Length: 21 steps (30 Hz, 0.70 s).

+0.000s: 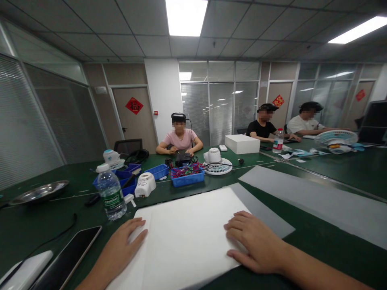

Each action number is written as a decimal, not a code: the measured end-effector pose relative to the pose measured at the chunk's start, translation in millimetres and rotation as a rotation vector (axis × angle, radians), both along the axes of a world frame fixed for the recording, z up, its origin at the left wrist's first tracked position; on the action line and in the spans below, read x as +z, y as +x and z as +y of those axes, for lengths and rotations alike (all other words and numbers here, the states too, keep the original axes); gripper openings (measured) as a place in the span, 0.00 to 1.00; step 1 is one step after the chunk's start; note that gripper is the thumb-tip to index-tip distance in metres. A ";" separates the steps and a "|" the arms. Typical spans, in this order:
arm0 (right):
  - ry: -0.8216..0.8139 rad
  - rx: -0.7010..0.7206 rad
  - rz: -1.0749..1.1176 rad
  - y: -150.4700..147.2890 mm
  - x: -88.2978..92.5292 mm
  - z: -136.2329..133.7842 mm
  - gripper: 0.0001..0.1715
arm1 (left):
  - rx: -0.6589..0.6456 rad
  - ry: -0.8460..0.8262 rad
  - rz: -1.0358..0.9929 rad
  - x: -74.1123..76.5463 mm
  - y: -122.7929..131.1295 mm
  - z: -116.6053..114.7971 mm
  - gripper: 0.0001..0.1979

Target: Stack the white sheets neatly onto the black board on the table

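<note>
A large white sheet, perhaps a stack of paper or a flat box (184, 237), lies in front of me on the green table. On its left edge rests my left hand (125, 241), fingers stretched out and thumb apart. My right hand (252, 241) lies on the right edge with its fingers spread over the white surface. Neither hand grips anything that I can see. Under the white thing's far right corner, a grey translucent sheet (266, 213) sticks out.
A water bottle (111, 195), a phone (69, 259) and a metal tray (40, 192) stand left. Ahead are a blue bin of wires (188, 179), white fan parts (145, 184) and a seated person (180, 139). A long translucent sheet (311, 201) lies right, beyond it a white box (242, 144).
</note>
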State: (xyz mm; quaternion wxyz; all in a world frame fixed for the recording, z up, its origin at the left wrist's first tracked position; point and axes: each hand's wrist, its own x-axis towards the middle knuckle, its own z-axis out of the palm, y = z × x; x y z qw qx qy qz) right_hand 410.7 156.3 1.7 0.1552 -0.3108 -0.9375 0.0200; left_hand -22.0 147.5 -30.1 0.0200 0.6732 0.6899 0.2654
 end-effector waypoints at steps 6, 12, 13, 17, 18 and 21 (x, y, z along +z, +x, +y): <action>-0.146 0.090 -0.065 -7.3 15.0 -13.4 0.39 | 0.003 0.008 -0.022 3.1 0.0 -2.4 0.25; -0.262 0.139 -0.089 -13.3 20.5 -21.7 0.36 | -0.002 0.005 -0.031 -3.4 -5.5 1.3 0.24; -0.271 0.130 -0.083 -14.2 20.3 -22.6 0.35 | -0.001 0.005 -0.032 -4.8 -6.6 2.2 0.24; -0.303 0.174 -0.029 -13.1 19.1 -21.8 0.34 | 0.022 -0.004 -0.048 -8.1 -10.1 4.9 0.22; -0.299 0.202 -0.011 -11.7 18.6 -20.1 0.34 | 0.028 -0.007 -0.055 -8.5 -10.8 5.3 0.22; -0.263 0.238 0.019 -6.9 16.1 -12.7 0.34 | 0.036 -0.006 -0.072 -10.0 -12.4 6.0 0.22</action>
